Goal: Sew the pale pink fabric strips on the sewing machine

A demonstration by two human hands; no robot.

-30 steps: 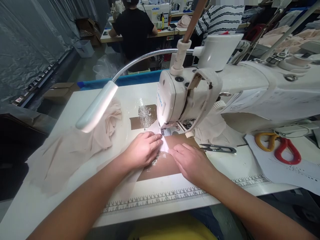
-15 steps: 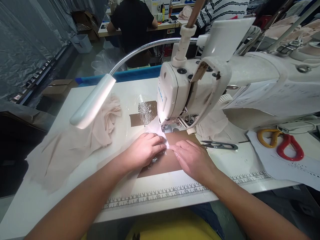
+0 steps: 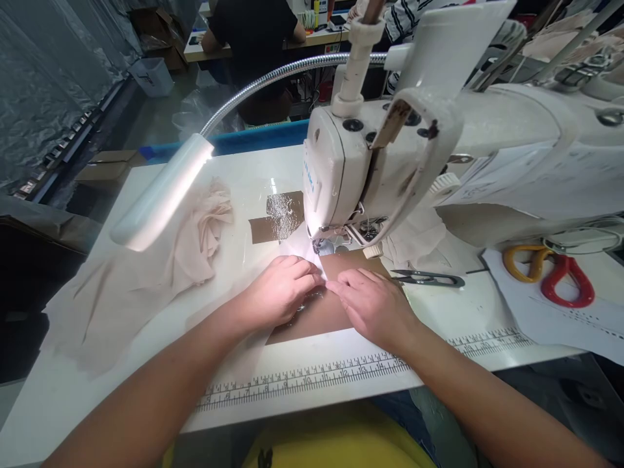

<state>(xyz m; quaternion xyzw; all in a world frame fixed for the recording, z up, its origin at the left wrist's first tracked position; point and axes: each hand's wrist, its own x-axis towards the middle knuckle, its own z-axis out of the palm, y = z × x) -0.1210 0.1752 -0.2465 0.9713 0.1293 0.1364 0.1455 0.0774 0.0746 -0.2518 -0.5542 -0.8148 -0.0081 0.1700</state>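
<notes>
Nearest, well in front of the sewing machine (image 3: 327,172): printed ruler strip (image 3: 312,378) along the front edge of the table (image 3: 263,168). Between ruler and machine a brown sheet (image 3: 336,318) lies flat, shiny in one patch. Left hand (image 3: 281,294) and right hand (image 3: 375,309) both rest over it, just in front of the machine's presser foot. Left fingers bunched, palm down; right thumb and fingers drawn in. Fingertips meet, or nearly so, on a pale cloth (image 3: 298,243). Whether either hand truly pinches it, cannot tell; the fingers hide the grip. Cloth extends from under them to the machine's foot and past its left side.

Change noted: a second ago a strip of cloth showed between the hands, right fingertips lower than left. That gap has all but closed. Judgement: the edge now seems controlled from both sides at one spot, close to the foot, which suggests fine handling.

Right of the machine's foot, snips (image 3: 431,279); farther right, scissors (image 3: 587,292) with red and yellow loops on paper (image 3: 531,318). Left of the machine, crumpled fabric (image 3: 195,244) and a lit lamp (image 3: 163,195). Well beyond the machine, a person in a dark top (image 3: 251,39), back turned
</notes>
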